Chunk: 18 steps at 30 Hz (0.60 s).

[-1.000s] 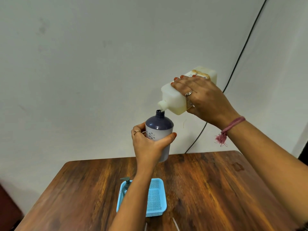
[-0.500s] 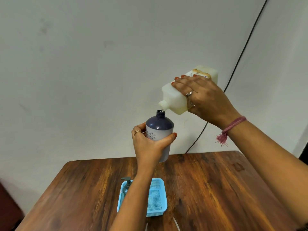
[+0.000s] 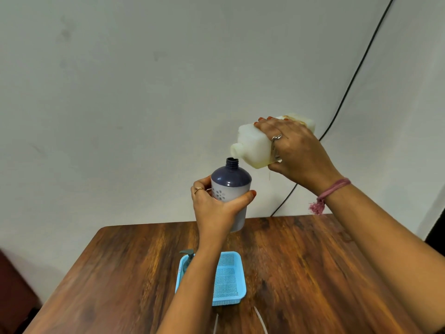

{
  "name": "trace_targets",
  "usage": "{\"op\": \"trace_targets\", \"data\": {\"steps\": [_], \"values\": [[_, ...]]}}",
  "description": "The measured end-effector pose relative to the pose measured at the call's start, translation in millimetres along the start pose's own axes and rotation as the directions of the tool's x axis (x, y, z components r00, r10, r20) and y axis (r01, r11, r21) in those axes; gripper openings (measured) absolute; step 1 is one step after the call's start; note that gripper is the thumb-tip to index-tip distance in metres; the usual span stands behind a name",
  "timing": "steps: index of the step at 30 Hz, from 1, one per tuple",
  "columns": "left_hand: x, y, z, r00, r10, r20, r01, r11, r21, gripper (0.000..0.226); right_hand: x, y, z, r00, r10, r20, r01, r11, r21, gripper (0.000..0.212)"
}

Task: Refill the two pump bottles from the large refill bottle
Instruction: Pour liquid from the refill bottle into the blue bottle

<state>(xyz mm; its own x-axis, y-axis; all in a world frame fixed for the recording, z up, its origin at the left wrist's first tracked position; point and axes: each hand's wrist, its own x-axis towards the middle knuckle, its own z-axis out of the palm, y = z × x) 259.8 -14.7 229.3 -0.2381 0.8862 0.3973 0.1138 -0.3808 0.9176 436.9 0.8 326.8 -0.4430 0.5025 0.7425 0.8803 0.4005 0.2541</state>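
You are holding the blue pump bottle (image 3: 230, 189) upright in the air above the far part of the wooden surface (image 3: 313, 273), your left hand (image 3: 216, 208) wrapping its lower body with the thumb across the near right side and the fingers curling round the left. Its pump is off and the threaded neck is standing open. Your right hand (image 3: 298, 153) is clamping the large refill bottle (image 3: 255, 145) from above, fingers spread over its top face and thumb under it, wrist bent and forearm reaching in from the near right. The refill bottle is lying close to level, its open spout pointing left and sitting just above and to the right of the blue bottle's neck, not touching it. No stream is showing between the two mouths. Judgement: you are on the first fill, either pausing or finishing the pour; the fill level cannot be read through the opaque wall. The next move calls for bringing the spout back over the neck and tipping slowly, or righting the refill bottle if the fill is done. A second pump bottle (image 3: 187, 260) is standing in the blue basket (image 3: 228, 280) on the surface nearer you, largely hidden by your left forearm, pump head fitted.
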Motion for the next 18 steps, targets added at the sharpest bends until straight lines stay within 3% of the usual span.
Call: {"op": "trace_targets", "data": {"steps": [10, 13, 18], "values": [[-1.4, -16.6, -40.9, 0.997, -0.069, 0.034, 0.068, 0.998, 0.012, 0.082, -14.8, -58.5, 36.7, 0.948, 0.301, 0.101, -0.316, 0.924, 0.215, 0.083], [-3.1, -22.7, -59.3, 0.994, -0.089, 0.063, 0.088, 0.996, 0.014, 0.083, -22.4, -78.1, 48.7, 0.9, 0.411, 0.145, -0.436, 0.848, 0.303, 0.082], [-9.9, -42.0, -94.1, 0.987, -0.11, 0.113, 0.107, 0.994, 0.032, 0.081, -47.9, -115.4, 72.7, 0.786, 0.574, 0.232, -0.605, 0.633, 0.483, 0.075]]}}
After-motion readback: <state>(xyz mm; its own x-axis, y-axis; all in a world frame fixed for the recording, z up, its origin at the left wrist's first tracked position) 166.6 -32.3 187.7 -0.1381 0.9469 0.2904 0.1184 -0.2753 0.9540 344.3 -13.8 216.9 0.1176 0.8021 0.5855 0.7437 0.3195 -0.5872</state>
